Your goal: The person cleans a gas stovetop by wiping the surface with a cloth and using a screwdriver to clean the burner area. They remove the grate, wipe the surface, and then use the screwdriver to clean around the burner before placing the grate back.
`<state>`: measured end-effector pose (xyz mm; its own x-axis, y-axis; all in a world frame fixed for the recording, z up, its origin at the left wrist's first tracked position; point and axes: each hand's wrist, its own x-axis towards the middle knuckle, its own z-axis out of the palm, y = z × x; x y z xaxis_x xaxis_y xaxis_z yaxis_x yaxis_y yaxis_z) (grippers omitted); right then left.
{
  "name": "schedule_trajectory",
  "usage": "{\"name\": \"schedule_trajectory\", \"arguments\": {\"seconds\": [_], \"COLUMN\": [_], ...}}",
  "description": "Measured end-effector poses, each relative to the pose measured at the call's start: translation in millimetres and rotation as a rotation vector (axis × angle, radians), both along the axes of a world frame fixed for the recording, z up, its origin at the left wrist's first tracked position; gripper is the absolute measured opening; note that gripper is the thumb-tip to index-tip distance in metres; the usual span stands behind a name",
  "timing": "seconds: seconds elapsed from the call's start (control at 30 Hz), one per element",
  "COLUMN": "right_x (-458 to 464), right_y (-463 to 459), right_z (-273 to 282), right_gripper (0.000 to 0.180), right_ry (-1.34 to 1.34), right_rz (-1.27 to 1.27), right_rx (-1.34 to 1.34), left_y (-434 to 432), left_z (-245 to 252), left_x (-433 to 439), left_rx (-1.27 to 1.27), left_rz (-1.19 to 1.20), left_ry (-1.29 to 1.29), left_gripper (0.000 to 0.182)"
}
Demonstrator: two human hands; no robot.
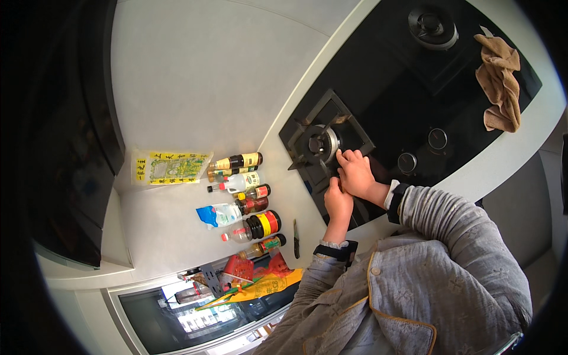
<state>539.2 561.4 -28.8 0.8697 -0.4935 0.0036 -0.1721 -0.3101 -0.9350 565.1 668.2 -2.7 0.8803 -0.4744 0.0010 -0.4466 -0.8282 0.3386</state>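
Observation:
My left hand (339, 203) is closed around the handle end of a slim metal blade-like tool (325, 168), most of it hidden by my fingers. The blade points at the near gas burner (322, 143). Over my left hand lies my right hand (357, 174), with its index finger stretched to the burner's edge. What its other fingers hold cannot be made out. A square metal pan support (353, 123) surrounds this burner on the black glass hob (390, 104).
Several sauce bottles (266, 224) and a blue-white bag (219, 215) line the counter by the wall. Nearby lies a dark-handled knife (296, 246). A brown cloth (501, 84) rests over the hob's far edge. Control knobs (438, 139) and another burner (432, 29) are to the right.

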Motion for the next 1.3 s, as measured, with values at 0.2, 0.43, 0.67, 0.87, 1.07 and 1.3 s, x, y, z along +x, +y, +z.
{"name": "schedule_trajectory", "arguments": {"seconds": [0.2,0.43,0.67,0.87,1.07,1.3], "right_x": [1.7,3.8,4.6,-0.3,5.1,2.6], "right_y": [1.7,2.8,2.9,-1.6,3.3,0.9], "right_z": [-1.7,-0.9,3.5,-1.0,-1.0,2.2], "right_gripper": [0.051,0.051,0.052,0.053,0.054,0.055], "right_ry": [-0.011,-0.006,0.022,-0.004,0.006,0.023], "right_rz": [-0.034,-0.059,-0.057,0.009,-0.066,-0.009], "right_rx": [0.002,-0.003,0.038,0.019,0.008,0.041], "left_y": [-0.3,-4.3,-6.7,-1.6,-3.7,-5.5], "left_z": [-1.5,-0.5,1.1,0.5,-2.7,4.1], "left_x": [2.0,-0.8,3.6,-2.3,2.3,-2.4], "left_rx": [0.015,-0.014,-0.009,0.013,0.057,0.066], "left_rz": [0.010,0.007,-0.019,-0.006,-0.030,-0.006], "left_ry": [0.002,-0.035,-0.029,-0.024,-0.096,-0.077], "left_gripper": [0.019,0.015,0.018,0.019,0.020,0.020]}}
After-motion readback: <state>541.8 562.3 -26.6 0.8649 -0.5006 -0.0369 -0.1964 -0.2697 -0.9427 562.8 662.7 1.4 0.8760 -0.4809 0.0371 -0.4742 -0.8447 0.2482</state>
